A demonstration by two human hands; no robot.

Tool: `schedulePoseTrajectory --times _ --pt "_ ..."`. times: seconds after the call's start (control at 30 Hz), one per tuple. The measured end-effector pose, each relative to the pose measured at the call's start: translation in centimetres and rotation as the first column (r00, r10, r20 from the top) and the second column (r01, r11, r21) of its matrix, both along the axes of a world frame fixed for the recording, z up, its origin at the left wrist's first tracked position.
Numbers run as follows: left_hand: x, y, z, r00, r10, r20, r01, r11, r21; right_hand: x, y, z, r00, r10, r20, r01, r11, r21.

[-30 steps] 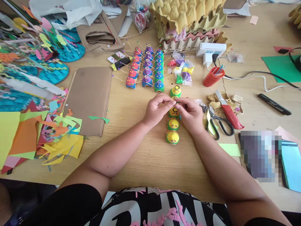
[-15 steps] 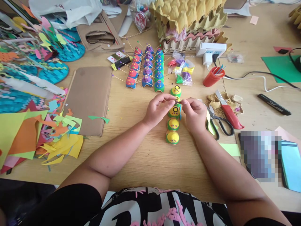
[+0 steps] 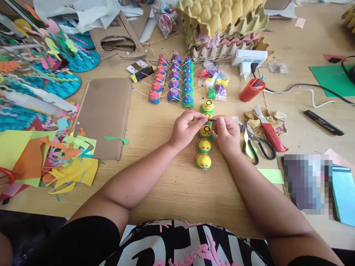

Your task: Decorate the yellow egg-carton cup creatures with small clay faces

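With your left hand (image 3: 189, 129) and right hand (image 3: 227, 136) both pinching the dark strip (image 3: 212, 119), roll it lightly and evenly above the yellow heads (image 3: 204, 146), never stretching it.

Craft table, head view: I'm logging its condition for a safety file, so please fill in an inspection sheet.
Surface: wooden tabletop; dark specks, no spill seen.
Job's things: dark strip over a yellow-and-green egg-carton caterpillar; its two nearest humps lack black rings.
Clutter: paper scraps at left; utility knife, blade exposed, beside black-handled scissors.
Grippers: bare hands; left hand and right hand pinch the strip.
Cables: white cable and black cable cross the right side; damage: nothing seen.
Surroundings: stacked egg trays at back; another person's hand at left edge.
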State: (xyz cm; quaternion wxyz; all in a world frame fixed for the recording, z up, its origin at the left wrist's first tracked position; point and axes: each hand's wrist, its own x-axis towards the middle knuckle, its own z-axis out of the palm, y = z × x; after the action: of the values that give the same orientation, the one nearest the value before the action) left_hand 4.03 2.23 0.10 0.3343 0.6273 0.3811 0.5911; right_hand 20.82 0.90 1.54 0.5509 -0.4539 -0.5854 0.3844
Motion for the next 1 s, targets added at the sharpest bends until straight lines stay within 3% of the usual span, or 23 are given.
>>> schedulePoseTrajectory --times 0.17,0.53,1.0 --pt "0.0 0.1 -0.1 0.997 0.002 0.072 0.005 0.996 -0.094 -0.1 0.1 -0.2 0.999 0.036 -0.012 -0.036 0.999 0.03" --pt "-0.1 0.0 0.3 0.999 0.012 -0.047 -0.011 1.0 0.022 -0.4 0.0 -0.1 0.999 -0.032 -0.036 0.032 0.999 0.003" --pt "-0.2 -0.2 0.6 0.998 -0.001 -0.069 0.0 1.0 -0.015 -0.3 -0.3 1.0 0.998 -0.017 0.061 0.016 1.0 0.012"
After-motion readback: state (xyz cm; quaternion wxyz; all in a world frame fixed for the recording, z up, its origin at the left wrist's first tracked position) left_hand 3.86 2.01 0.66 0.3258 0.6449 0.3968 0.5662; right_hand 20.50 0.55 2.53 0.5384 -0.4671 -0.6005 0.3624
